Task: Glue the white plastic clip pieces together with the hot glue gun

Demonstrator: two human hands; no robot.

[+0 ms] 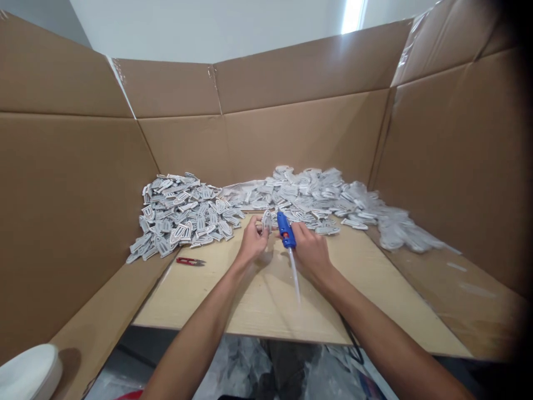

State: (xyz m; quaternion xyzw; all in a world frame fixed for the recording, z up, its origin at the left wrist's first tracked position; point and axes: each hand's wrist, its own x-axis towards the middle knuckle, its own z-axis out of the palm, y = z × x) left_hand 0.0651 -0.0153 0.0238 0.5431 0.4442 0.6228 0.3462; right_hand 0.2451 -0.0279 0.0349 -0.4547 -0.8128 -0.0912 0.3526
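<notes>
My left hand (253, 240) pinches a small grey-white slotted piece (267, 221) upright between thumb and fingers, over the middle of the pale board. Just to its right, my right hand (310, 247) is wrapped round a blue glue gun (286, 229), whose tip points up and away, close to the piece. A translucent glue stick (295, 276) sticks out of the gun's rear toward me. Whether the tip touches the piece cannot be made out.
Loose grey-white pieces (183, 214) form a pile at the left; a plastic-wrapped heap (316, 191) spreads at the back right. Red thread snips (190, 261) lie left on the wooden board (266, 316). Tall cardboard walls (300, 130) surround it. A white round object (31, 372) sits lower left.
</notes>
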